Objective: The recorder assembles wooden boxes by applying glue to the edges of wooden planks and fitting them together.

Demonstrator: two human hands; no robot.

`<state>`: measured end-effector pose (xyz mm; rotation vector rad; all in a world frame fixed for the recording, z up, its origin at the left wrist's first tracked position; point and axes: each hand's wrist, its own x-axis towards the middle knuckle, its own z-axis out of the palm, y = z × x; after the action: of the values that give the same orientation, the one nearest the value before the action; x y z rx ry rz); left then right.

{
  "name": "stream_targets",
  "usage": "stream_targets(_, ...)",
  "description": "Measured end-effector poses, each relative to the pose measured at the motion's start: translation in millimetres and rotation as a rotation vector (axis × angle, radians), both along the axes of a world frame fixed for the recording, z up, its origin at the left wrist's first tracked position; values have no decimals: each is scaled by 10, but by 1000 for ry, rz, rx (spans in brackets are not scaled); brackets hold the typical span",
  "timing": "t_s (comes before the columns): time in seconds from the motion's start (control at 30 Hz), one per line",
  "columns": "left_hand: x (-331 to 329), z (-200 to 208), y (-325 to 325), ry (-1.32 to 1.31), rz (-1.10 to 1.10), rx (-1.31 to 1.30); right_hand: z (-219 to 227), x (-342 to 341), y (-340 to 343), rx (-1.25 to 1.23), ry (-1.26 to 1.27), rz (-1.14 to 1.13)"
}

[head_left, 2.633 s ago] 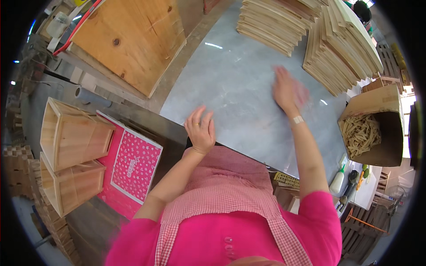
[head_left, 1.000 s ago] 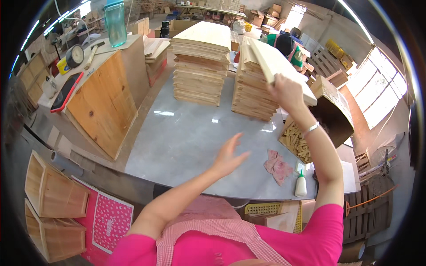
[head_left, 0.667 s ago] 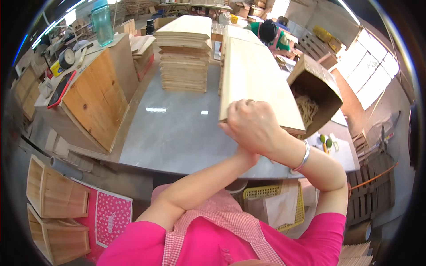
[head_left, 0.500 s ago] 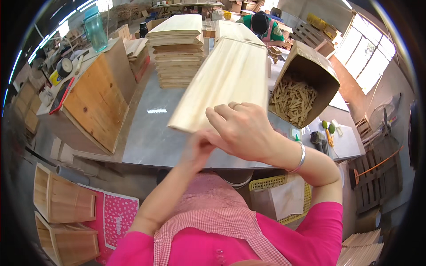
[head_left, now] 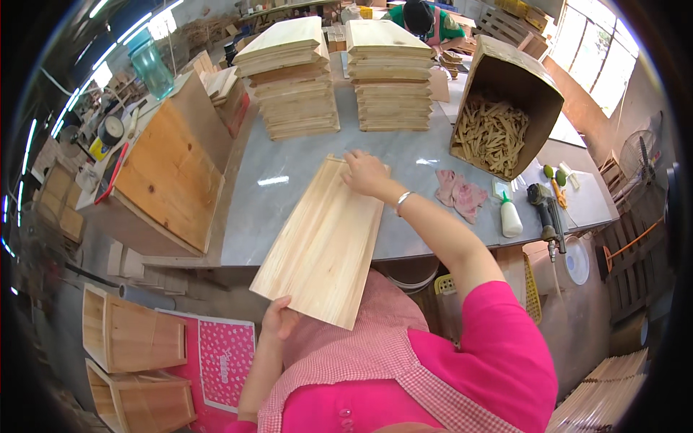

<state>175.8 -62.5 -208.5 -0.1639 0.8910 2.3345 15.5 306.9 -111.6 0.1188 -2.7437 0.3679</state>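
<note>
A pale wooden board [head_left: 317, 249], wider at its near end, lies tilted across the front edge of the grey table [head_left: 242, 234]. My left hand [head_left: 280, 319] grips its near left corner, thumb on top and the other fingers partly hidden. At the far end my right hand [head_left: 363, 173] is closed over the board's edge, a silver bangle on the wrist. Beyond the board stand two stacks of similar boards, a left stack [head_left: 299, 101] and a right stack [head_left: 393, 94].
Right of the hands are a pink cloth [head_left: 462, 195], a white glue bottle [head_left: 510, 219] and a nail gun [head_left: 545, 209]. A tipped cardboard box [head_left: 543, 108] holds wood strips [head_left: 493, 137]. A wooden cabinet [head_left: 162, 173] borders the left; another person [head_left: 426, 22] works at the back.
The board has come down and toward me, away from the right stack. My hands, close together before, are now apart at its opposite ends.
</note>
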Motion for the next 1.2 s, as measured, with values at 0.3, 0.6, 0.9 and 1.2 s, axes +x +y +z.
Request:
stream_targets(0.3, 32, 140, 278, -66, 331, -343, -495, -530, 192, -105, -179, -151)
stream_targets(0.6, 358, 1048, 150, 213, 648, -494, 493, -266, -349, -490, 106, -28)
stream_targets(0.9, 256, 1385, -287, 953, 610, -1040, 115, -515, 37, -847, 294, 242)
stream_targets(1.2, -196, 1163, 196, 2003, 196, -1278, -668, 603, 1086, -632, 307, -269)
